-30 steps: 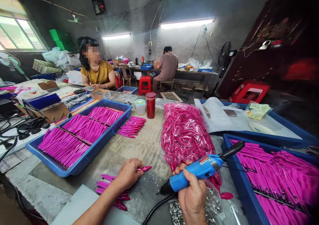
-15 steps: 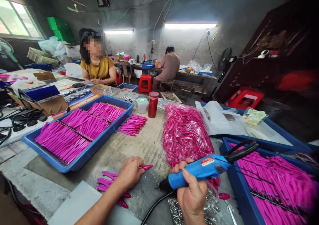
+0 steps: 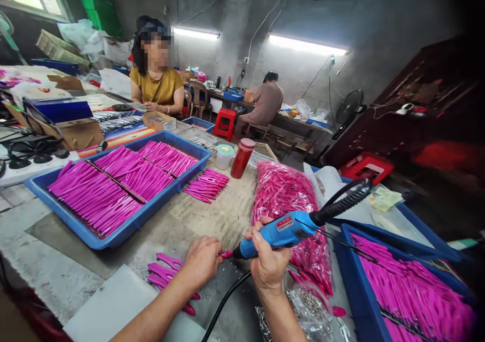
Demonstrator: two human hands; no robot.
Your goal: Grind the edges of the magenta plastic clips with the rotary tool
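Observation:
My left hand (image 3: 204, 257) pinches a small magenta plastic piece (image 3: 226, 254) low over the table, its tip pointing right. My right hand (image 3: 267, 263) is wrapped round a blue electric screwdriver (image 3: 278, 232), held nearly level. The screwdriver's black nose meets the tip of the magenta piece, or comes very close; the bit itself is hidden. Beside my left forearm lies a small group of magenta plastic pieces (image 3: 164, 274). A clear bag of small metal parts (image 3: 312, 301) sits by my right wrist, and a large bag of pink pieces (image 3: 284, 190) stands behind the screwdriver.
On the left is a blue tray (image 3: 162, 204) of magenta strips; another blue tray (image 3: 358, 286) stands at right. A fanned row of pink pieces (image 3: 207, 184), a lidded cup (image 3: 224, 157) and a red bottle (image 3: 243, 159) are farther back. Two people sit beyond.
My right hand has brought the screwdriver left and up, so its nose is now at the magenta piece. The left hand keeps its pinch nearly in place. The head view has tilted.

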